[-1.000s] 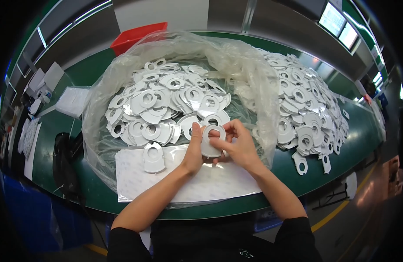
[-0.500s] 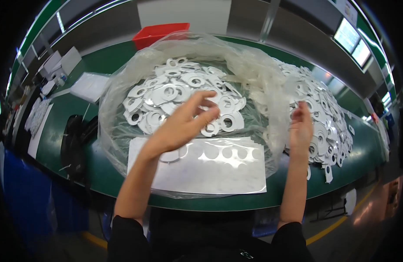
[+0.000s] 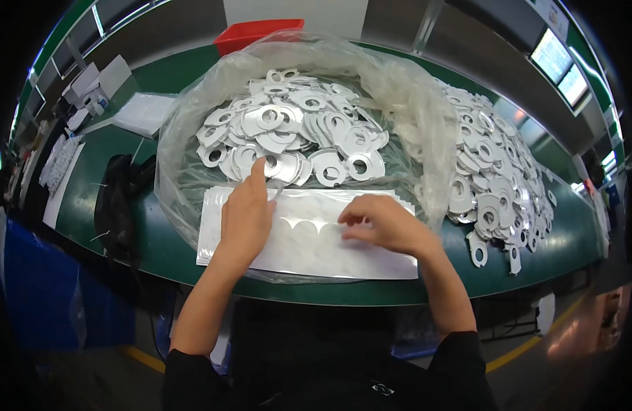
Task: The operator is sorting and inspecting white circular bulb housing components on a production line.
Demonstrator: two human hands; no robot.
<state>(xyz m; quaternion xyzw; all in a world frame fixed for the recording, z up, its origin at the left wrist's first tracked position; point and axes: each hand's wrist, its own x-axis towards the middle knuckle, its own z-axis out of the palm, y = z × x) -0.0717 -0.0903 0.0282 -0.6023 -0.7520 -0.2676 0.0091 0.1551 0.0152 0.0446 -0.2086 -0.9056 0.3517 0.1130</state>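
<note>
A stack of pale, glossy rectangular sheets (image 3: 330, 257) with a row of round outlines lies in front of me. Over its left part is my left hand (image 3: 246, 216), open, with the index finger stretched away from me; a thin pale edge beside its thumb is too small to make out. My right hand (image 3: 386, 222) hovers above the right half of the stack, fingers curled and slightly apart, with nothing visible between them. Beyond the sheets, a heap of flat white ring-shaped pieces (image 3: 312, 103) lies in an opened clear plastic bag (image 3: 186, 137).
A second heap of ring pieces (image 3: 497, 178) spreads on the right of the green table (image 3: 316, 293). A red bin (image 3: 258, 33) stands at the back. To the left are a white packet (image 3: 143, 115), a black bag (image 3: 119, 212) and a blue container (image 3: 62, 288).
My right hand has moved left from the second heap to over the sheets. My left hand has drawn back from the bagged heap to the sheets' left part. The view has shifted slightly.
</note>
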